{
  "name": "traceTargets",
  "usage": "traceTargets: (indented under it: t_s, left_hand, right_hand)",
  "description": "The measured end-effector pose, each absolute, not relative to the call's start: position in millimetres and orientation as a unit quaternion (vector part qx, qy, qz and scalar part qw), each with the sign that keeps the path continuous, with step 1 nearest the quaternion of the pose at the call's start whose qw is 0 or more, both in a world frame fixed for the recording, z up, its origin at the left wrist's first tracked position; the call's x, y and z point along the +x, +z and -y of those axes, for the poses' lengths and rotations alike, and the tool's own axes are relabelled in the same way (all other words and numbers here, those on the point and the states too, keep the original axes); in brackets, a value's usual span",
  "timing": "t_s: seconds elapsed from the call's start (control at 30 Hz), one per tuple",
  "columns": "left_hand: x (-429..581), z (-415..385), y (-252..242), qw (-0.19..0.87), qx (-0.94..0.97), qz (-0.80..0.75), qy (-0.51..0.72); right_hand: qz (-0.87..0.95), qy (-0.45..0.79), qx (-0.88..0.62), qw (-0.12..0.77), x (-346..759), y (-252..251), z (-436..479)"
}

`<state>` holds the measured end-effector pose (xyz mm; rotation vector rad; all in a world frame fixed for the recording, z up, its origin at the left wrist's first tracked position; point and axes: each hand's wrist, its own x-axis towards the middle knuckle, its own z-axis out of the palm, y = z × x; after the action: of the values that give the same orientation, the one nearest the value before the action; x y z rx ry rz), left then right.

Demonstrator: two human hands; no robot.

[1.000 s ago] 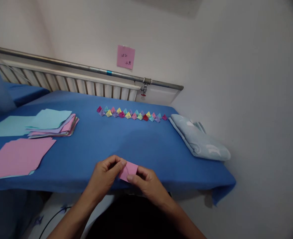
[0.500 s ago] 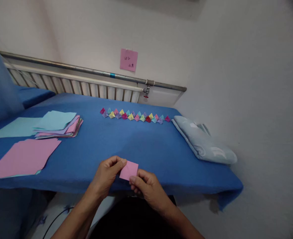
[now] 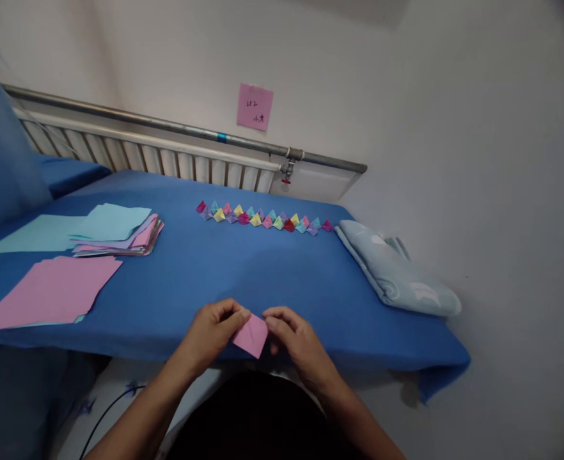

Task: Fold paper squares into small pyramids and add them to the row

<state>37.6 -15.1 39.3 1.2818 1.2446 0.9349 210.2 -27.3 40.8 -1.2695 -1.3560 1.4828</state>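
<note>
Lowest in my view, at bottom centre, my left hand [image 3: 215,329] and right hand [image 3: 294,338] are close together with a small pink folded paper [image 3: 250,335] between them. The left hand pinches its upper left corner with thumb and forefinger. The fingertips [image 3: 273,321] of the right hand close on its upper right edge. The paper hangs tilted, one corner pointing down, just at the near edge of the table's blue cloth [image 3: 282,275]. I cannot tell whether it touches the cloth.

Further in, at the left of the frame, a spread of pink sheets [image 3: 52,294] lies flat on the cloth. Just beyond it sits a stack of coloured paper [image 3: 119,231] with a light blue sheet on top, and a separate light blue sheet [image 3: 37,233] lies beside it toward the left edge.

At the right of the frame, a folded pale blue fabric [image 3: 397,275] rests along the table's right side.

Past mid-table, a row of small folded paper pieces [image 3: 263,218] in pink, yellow, blue, purple and red runs left to right, its right end near the fabric.

Behind the table a white radiator [image 3: 167,163] stands under a metal pipe [image 3: 176,128], and in the upper centre a pink note [image 3: 254,107] is stuck on the wall.
</note>
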Motion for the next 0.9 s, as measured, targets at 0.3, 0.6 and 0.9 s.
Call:
traceTargets:
  t_s: [0.3, 0.6, 0.9]
  left_hand:
    - [39, 13, 35, 0.530, 0.600, -0.494, 0.340]
    - [46, -29, 23, 0.400, 0.727, -0.524, 0.191]
    - [53, -38, 13, 0.249, 0.773, -0.564, 0.149]
  right_hand:
    - [0.506, 0.615, -0.455, 0.399, 202, 35, 19]
    - [0.680, 0.315, -0.520, 0.409, 217, 19, 7]
    - [0.860, 0.148, -0.383, 0.303, 221, 8, 25]
